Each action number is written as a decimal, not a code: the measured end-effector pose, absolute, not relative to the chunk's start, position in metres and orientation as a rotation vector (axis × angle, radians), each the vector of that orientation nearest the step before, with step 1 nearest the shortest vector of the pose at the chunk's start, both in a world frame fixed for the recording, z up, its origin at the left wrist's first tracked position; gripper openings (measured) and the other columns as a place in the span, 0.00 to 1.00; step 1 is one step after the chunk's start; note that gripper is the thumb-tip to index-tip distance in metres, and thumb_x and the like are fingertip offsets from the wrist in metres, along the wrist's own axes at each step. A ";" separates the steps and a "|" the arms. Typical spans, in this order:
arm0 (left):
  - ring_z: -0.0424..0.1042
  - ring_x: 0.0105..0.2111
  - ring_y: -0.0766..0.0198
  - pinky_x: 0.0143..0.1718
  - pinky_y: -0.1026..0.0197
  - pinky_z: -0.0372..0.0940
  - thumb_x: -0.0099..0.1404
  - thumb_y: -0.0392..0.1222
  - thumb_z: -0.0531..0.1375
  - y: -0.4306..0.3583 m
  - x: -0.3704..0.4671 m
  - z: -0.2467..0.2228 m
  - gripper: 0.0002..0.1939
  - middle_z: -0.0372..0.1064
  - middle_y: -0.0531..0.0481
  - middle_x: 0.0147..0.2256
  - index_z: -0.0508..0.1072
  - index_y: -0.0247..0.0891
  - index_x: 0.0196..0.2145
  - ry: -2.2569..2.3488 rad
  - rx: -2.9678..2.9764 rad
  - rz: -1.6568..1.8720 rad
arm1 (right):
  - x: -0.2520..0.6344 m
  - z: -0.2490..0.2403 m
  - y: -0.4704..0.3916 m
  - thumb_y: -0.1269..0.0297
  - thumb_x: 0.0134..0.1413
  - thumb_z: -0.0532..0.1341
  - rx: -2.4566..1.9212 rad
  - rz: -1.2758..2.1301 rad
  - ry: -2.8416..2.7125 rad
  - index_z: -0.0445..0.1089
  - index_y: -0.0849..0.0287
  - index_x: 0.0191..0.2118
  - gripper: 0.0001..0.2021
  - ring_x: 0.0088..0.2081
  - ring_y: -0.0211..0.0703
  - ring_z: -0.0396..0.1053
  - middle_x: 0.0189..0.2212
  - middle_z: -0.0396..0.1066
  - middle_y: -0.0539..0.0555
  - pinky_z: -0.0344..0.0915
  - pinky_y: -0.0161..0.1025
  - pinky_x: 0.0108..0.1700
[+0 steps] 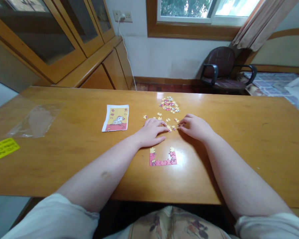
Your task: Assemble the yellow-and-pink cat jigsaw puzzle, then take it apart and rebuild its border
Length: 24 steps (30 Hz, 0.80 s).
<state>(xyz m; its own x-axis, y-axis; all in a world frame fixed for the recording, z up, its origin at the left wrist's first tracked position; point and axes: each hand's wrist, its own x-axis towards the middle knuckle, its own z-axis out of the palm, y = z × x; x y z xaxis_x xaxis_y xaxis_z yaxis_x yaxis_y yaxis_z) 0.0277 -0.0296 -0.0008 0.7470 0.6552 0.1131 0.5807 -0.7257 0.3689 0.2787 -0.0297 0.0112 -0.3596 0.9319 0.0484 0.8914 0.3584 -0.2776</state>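
Note:
My left hand (153,132) lies low over loose yellow puzzle pieces (167,120), fingers stretched out and thumb apart. Its fingertips reach a piece, and the palm hides part of the group. Across from it, my right hand (194,127) has thumb and fingers drawn together at a small jigsaw piece (178,125), mostly covered by the fingertips. Nearer to me is a joined puzzle border (163,162), U-shaped, pink along the bottom with yellow pieces at both upper ends. A heap of mixed pink, yellow and white pieces (169,104) lies beyond my hands.
A picture card (117,118) with a white animal on yellow and pink lies left of my hands. Farther left are a clear plastic bag (36,121) and a yellow label (3,149) on the wooden table (239,149). An office chair (221,69) stands beyond the table.

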 end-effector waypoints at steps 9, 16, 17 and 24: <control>0.59 0.52 0.53 0.57 0.47 0.50 0.63 0.49 0.57 -0.027 0.025 0.000 0.14 0.65 0.49 0.52 0.74 0.48 0.46 0.966 2.588 0.352 | 0.280 0.013 -0.030 0.62 0.54 0.60 -1.615 0.368 -2.503 0.78 0.54 0.37 0.09 0.35 0.41 0.70 0.37 0.73 0.54 0.64 0.36 0.41; 0.59 0.52 0.53 0.57 0.46 0.51 0.63 0.49 0.57 -0.027 0.024 -0.002 0.15 0.65 0.49 0.52 0.74 0.50 0.47 0.984 2.592 0.348 | 0.283 0.018 -0.032 0.63 0.51 0.61 -1.630 0.470 -2.501 0.78 0.54 0.35 0.08 0.34 0.41 0.70 0.35 0.74 0.52 0.64 0.36 0.39; 0.59 0.52 0.53 0.57 0.46 0.50 0.63 0.49 0.57 -0.027 0.023 -0.002 0.16 0.65 0.49 0.52 0.74 0.50 0.48 0.988 2.593 0.345 | 0.283 0.018 -0.032 0.63 0.51 0.61 -1.614 0.504 -2.512 0.78 0.54 0.34 0.08 0.34 0.41 0.70 0.34 0.74 0.52 0.63 0.35 0.38; 0.59 0.52 0.53 0.57 0.46 0.50 0.64 0.49 0.56 -0.026 0.024 -0.002 0.15 0.64 0.49 0.52 0.74 0.51 0.48 0.994 2.606 0.365 | 0.281 0.021 -0.034 0.60 0.48 0.63 -1.652 0.497 -2.561 0.78 0.53 0.33 0.08 0.32 0.41 0.69 0.32 0.75 0.51 0.61 0.35 0.34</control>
<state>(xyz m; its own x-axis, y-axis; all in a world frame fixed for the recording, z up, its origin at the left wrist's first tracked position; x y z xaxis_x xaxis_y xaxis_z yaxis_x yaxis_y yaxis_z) 0.0237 -0.0265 -0.0025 0.7243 0.6790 0.1198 0.5953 -0.7035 0.3883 0.2809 -0.0339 0.0210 -0.4265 0.8955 -0.1270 0.8780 0.3762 -0.2959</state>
